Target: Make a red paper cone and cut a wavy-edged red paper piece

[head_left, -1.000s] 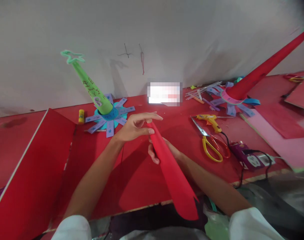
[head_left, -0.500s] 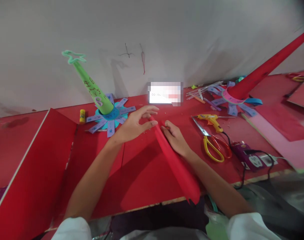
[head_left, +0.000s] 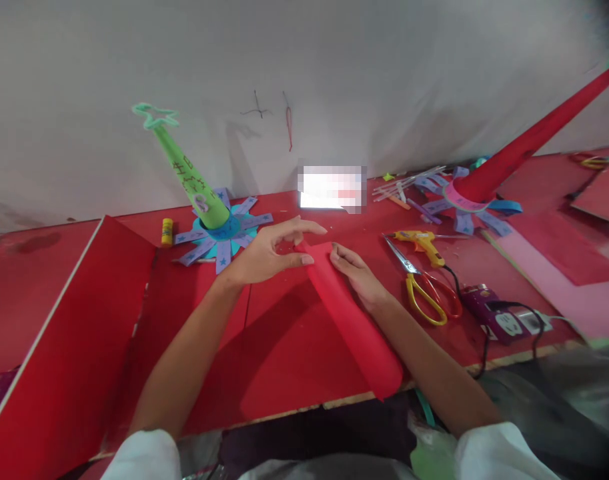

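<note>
A sheet of red paper (head_left: 351, 320), rolled into a tube, slants from the middle of the table towards its front edge. Its upper end lies between both hands. My right hand (head_left: 357, 272) pinches the right corner of that end between thumb and fingers. My left hand (head_left: 274, 252) curves round the left corner, with the thumb on the paper and the fingers arched above; part of the corner is hidden there. Behind my left hand stands a green paper cone (head_left: 197, 183) with a wire star on top and a ring of purple strips at its foot.
Right of my hands lie scissors (head_left: 418, 283), a yellow glue gun (head_left: 421, 245) and a purple power strip (head_left: 497, 313) with cords. A red cone (head_left: 539, 150) leans farther right. A glue stick (head_left: 167, 232) and a red upright panel (head_left: 69, 333) are left; a bright phone (head_left: 329, 189) stands behind.
The upper end of the red paper has opened wider, with its top edge now spread between my hands. My right hand has turned slightly, its fingers now on the corner.
</note>
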### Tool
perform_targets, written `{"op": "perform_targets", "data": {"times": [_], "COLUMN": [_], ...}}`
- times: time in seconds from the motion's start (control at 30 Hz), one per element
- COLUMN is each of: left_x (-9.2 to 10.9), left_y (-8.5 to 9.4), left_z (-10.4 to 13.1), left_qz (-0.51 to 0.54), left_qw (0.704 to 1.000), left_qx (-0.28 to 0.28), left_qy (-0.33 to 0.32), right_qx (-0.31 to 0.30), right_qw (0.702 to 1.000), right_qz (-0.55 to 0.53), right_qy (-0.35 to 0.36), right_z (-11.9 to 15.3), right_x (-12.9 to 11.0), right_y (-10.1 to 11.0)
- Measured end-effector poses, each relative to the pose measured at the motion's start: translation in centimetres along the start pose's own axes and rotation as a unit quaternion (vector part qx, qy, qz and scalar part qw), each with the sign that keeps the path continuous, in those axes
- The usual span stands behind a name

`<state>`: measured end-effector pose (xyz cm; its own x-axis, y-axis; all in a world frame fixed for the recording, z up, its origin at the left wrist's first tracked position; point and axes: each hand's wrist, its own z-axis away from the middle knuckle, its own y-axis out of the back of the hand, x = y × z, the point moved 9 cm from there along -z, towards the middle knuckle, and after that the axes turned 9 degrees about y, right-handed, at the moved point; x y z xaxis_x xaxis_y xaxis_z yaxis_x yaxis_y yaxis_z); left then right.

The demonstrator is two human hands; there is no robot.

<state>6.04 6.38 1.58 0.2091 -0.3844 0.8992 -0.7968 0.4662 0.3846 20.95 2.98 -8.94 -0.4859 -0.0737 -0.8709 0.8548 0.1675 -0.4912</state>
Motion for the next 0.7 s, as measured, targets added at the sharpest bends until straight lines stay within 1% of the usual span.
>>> {"op": "perform_targets", "data": {"times": [0.1, 0.2, 0.3, 0.37, 0.43, 0.57, 0.63, 0.7], "left_x": [0.2, 0.7, 1.3, 1.7, 2.4, 3.9, 4.1, 4.0], "left_y": [-0.2, -0.3, 0.0, 0.8, 1.9, 4.2, 4.9, 5.0], "left_z": [0.1, 0.3, 0.2, -0.1, -0.5, -1.1, -1.2, -1.2], "left_qz": [0.01, 0.016, 0.018, 0.021, 0.03, 0.066, 0.085, 0.106], "left_qw": [1.0, 0.998, 0.998, 0.997, 0.997, 0.99, 0.986, 0.982], "left_qx": [-0.011, -0.018, -0.015, -0.005, 0.012, 0.05, 0.056, 0.052], "left_qy": [-0.022, -0.05, -0.066, -0.069, -0.076, -0.117, -0.134, -0.147], "right_qx": [-0.007, -0.037, -0.069, -0.092, -0.114, -0.14, -0.149, -0.159], "right_qw": [1.0, 0.999, 0.996, 0.994, 0.991, 0.987, 0.985, 0.984], "right_qz": [-0.015, -0.03, -0.05, -0.055, -0.062, -0.076, -0.075, -0.073], "right_qy": [-0.001, -0.019, -0.032, -0.031, -0.015, 0.026, 0.034, 0.027], "right_z": [0.0, -0.1, -1.1, -2.3, -3.8, -6.2, -6.6, -6.5], "right_x": [0.4, 1.1, 1.1, 0.3, -1.1, -3.6, -3.8, -3.1], "right_y": [0.0, -0.9, -2.0, -2.9, -3.8, -5.4, -6.1, -6.8]}}
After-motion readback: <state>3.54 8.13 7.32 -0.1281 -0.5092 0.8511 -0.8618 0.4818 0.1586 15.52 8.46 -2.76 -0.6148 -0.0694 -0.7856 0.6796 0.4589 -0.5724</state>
